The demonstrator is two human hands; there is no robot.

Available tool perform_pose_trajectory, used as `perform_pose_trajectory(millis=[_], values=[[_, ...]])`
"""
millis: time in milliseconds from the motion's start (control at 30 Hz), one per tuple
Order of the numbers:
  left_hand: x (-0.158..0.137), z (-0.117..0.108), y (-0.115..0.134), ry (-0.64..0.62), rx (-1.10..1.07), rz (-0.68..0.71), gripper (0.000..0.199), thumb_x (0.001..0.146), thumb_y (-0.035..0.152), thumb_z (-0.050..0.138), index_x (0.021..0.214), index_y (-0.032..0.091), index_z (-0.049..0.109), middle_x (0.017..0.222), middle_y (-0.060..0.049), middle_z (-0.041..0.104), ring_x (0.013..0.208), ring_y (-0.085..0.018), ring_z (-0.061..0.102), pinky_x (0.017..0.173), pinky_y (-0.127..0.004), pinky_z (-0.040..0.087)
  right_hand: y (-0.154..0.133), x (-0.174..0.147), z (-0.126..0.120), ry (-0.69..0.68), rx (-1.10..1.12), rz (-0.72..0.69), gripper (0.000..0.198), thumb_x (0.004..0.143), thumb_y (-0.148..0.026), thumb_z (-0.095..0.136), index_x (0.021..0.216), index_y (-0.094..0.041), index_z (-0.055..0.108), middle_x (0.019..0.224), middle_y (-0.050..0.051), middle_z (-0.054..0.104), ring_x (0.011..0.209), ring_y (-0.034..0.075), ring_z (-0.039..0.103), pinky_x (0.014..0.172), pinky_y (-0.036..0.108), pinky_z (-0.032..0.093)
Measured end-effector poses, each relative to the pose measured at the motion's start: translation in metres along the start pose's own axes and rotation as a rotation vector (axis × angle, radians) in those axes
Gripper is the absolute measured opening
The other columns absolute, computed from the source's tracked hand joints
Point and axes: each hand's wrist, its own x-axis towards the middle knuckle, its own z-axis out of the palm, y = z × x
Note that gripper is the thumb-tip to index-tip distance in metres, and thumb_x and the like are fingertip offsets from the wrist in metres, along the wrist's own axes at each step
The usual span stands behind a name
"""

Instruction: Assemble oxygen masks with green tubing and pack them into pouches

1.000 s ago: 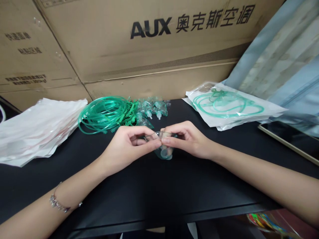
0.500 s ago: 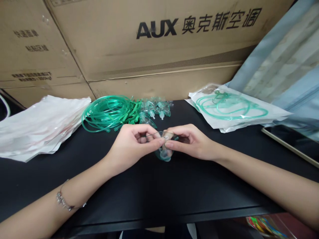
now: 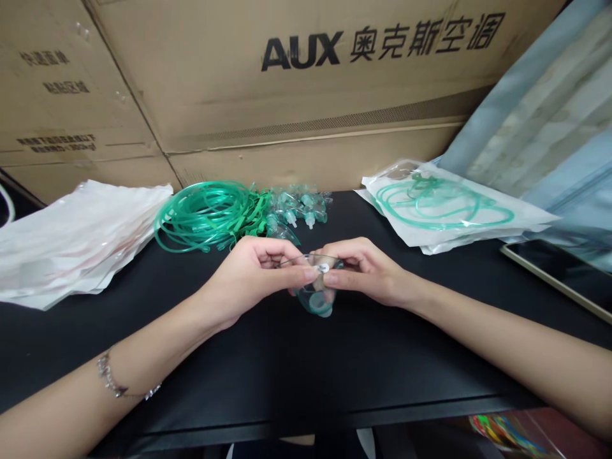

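Observation:
Between my two hands is a clear, green-tinted oxygen mask (image 3: 316, 302), held a little above the black table. My left hand (image 3: 261, 274) is closed on its left side, thumb on top and fingers curled underneath. On the opposite side my right hand (image 3: 363, 271) pinches the mask, its thumb close to my left thumb. A small white round piece (image 3: 324, 268) shows between the thumb tips; whether it is loose or fixed to the mask I cannot tell. My fingers partly cover the mask's edges.
Behind my left hand lie coiled green tubing (image 3: 205, 213) and several more clear masks (image 3: 301, 207). White packages are piled at the left (image 3: 71, 242); at the right is a bagged tubing set (image 3: 444, 204). A phone (image 3: 559, 274) lies far right. A cardboard box (image 3: 306, 108) stands behind.
The mask has tilted slightly, and its lower part sits a bit lower. The white round piece now shows plainly between my thumbs. Both hands keep their grip.

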Motion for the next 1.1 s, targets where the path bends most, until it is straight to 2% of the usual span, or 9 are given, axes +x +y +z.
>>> perform_pose_trajectory(millis=[200,333,467,600,700,900,1100], values=[[-0.0003,-0.0005,0.0014,-0.029,-0.022,-0.038,0.006,0.062,0.019,0.070,0.060,0.015,0.066,0.058,0.001,0.062,0.054,-0.008,0.053,0.054,-0.019,0.042,-0.0038,0.0000,-0.0021,-0.035,-0.082,-0.008,0.011,0.079,-0.019,0.057,0.072,-0.012,0.058,0.068,0.001,0.059,0.067,0.010,0.057,0.066,0.024,0.046],[0.0004,-0.0032,-0.0009,0.047,0.104,0.009,0.008,0.063,0.022,0.070,0.063,0.015,0.067,0.056,0.001,0.060,0.053,-0.009,0.053,0.054,-0.021,0.041,-0.0048,0.0029,-0.0029,-0.013,-0.213,-0.012,0.015,0.079,-0.024,0.057,0.072,-0.012,0.059,0.069,0.001,0.060,0.070,0.011,0.057,0.071,0.025,0.046],[0.0022,-0.0048,-0.0033,0.120,0.194,0.066,0.012,0.064,0.026,0.069,0.066,0.015,0.067,0.057,0.001,0.059,0.054,-0.011,0.053,0.054,-0.022,0.042,-0.0026,0.0049,-0.0008,0.046,-0.177,0.021,0.021,0.081,-0.032,0.055,0.075,-0.011,0.058,0.069,0.001,0.059,0.068,0.011,0.056,0.068,0.024,0.045],[0.0029,-0.0043,-0.0043,0.142,0.227,0.075,0.010,0.064,0.025,0.068,0.066,0.015,0.068,0.058,0.000,0.060,0.056,-0.010,0.053,0.054,-0.021,0.041,0.0008,0.0053,0.0002,0.107,-0.144,0.044,0.022,0.079,-0.033,0.057,0.074,-0.011,0.057,0.069,0.001,0.057,0.067,0.010,0.055,0.066,0.024,0.043],[0.0023,-0.0037,-0.0053,0.141,0.214,0.071,0.010,0.065,0.025,0.068,0.067,0.015,0.068,0.060,0.000,0.062,0.058,-0.010,0.054,0.056,-0.021,0.042,0.0016,0.0054,-0.0003,0.155,-0.119,0.044,0.020,0.076,-0.030,0.061,0.075,-0.011,0.056,0.071,0.000,0.055,0.067,0.009,0.052,0.064,0.023,0.041],[0.0026,-0.0017,-0.0063,0.106,0.084,0.083,0.004,0.065,0.018,0.069,0.063,0.015,0.067,0.062,0.001,0.064,0.060,-0.009,0.056,0.059,-0.018,0.044,-0.0007,0.0059,-0.0007,0.159,-0.067,0.064,0.017,0.075,-0.027,0.063,0.072,-0.011,0.056,0.067,-0.002,0.051,0.061,0.007,0.047,0.059,0.020,0.038],[0.0049,-0.0001,-0.0032,0.107,0.036,0.092,0.006,0.067,0.015,0.067,0.061,0.015,0.066,0.060,0.002,0.063,0.059,-0.008,0.055,0.061,-0.018,0.044,0.0031,0.0063,-0.0012,0.186,-0.022,0.055,0.013,0.073,-0.022,0.064,0.076,-0.011,0.058,0.069,-0.001,0.056,0.066,0.007,0.052,0.063,0.020,0.041]])
